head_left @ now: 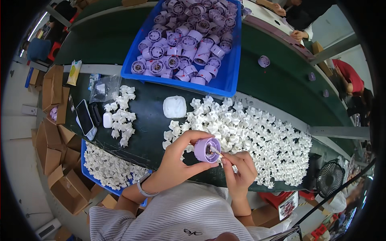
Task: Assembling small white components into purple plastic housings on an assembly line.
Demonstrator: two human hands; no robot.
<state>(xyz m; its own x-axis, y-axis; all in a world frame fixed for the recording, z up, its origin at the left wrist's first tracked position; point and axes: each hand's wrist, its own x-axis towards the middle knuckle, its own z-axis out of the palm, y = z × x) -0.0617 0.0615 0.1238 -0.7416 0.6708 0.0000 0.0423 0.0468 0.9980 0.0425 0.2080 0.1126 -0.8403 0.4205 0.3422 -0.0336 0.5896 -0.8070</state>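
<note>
My left grip (177, 162) pinches a cup (200, 151); my right grip (240, 172), at four o'clock, a stick (218, 153); overpressing could snap it.

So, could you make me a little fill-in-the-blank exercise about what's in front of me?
1. The round purple part sits in the fingers of the ____ hand.
2. The thin stick is pinched by the ____ hand.
3. The large tray beyond the hands is coloured ____.
4. The small pieces spread across the table are coloured ____.

Missing words: left; right; blue; white.
</note>
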